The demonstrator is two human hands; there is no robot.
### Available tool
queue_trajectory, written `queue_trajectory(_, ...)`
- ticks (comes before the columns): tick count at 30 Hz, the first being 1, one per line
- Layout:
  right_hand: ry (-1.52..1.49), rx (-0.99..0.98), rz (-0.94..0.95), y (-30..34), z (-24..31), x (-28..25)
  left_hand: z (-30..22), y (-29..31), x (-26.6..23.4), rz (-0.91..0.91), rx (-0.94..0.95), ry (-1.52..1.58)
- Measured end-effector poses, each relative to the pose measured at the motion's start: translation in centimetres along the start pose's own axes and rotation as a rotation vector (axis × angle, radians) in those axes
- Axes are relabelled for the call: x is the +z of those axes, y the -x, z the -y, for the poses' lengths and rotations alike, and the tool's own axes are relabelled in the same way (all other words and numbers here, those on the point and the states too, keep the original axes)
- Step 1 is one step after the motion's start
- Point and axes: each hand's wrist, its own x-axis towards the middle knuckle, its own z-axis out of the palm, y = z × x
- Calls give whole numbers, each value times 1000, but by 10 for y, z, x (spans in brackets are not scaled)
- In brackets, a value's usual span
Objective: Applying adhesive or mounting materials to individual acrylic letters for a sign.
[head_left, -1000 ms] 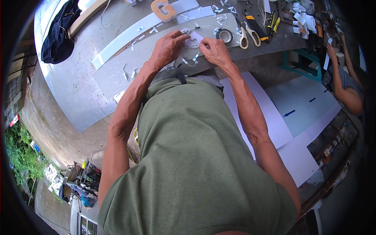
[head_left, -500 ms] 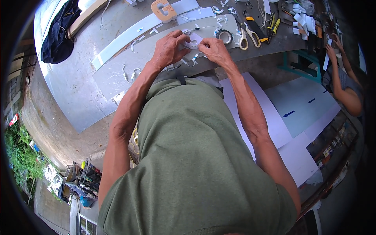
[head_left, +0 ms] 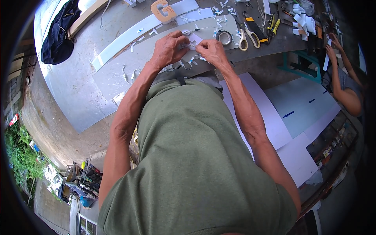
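At the near side of the table, a small white curved piece (head_left: 194,38) is between my two hands. My left hand (head_left: 170,47) is closed with thumb and fingers on its left side. My right hand (head_left: 212,51) makes a pinch at its right edge; what lies in those fingertips is too small to tell. Small wired light modules (head_left: 192,60) trail just below the piece. Right beside my right hand lies a roll of black tape (head_left: 224,37). An orange rounded cut-out (head_left: 163,11) rests beyond my left hand, on a long pale curved strip (head_left: 133,34).
Scissors (head_left: 249,37), a black-and-yellow saw (head_left: 256,28) and yellow-handled pliers (head_left: 274,26) lie to the right. A dark cloth (head_left: 62,33) is far left. White sheets (head_left: 270,117) stand low at my right, near a teal stool (head_left: 299,66). Another person's hands (head_left: 333,47) work at far right.
My right hand has shifted slightly left and down, against the white piece. The wired modules below have moved a little. My left hand stays nearly in place.
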Motion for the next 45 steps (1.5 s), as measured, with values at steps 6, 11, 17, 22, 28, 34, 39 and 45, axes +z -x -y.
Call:
queue_trajectory(6,-43,3,-1,0,0,2,2,0,1,-34,46,-15)
queue_trajectory(11,-40,4,7,1,1,1,1,0,4,-59,63,-42)
queue_trajectory(17,-140,-4,57,6,0,-3,4,1,6,-83,74,-45)
queue_trajectory(22,-284,-19,55,12,-11,-7,3,1,6,-100,82,-38)
queue_trajectory(28,-312,-81,-5,10,-20,-2,4,0,7,-108,88,-26)
queue_trajectory(34,-299,-88,-14,11,-17,-1,5,1,7,-90,73,-41)
queue_trajectory(39,-278,-52,27,10,-19,-2,5,1,7,-79,53,-31)
queue_trajectory(45,-302,-77,-11,9,-20,-1,5,1,6,-108,101,-25)
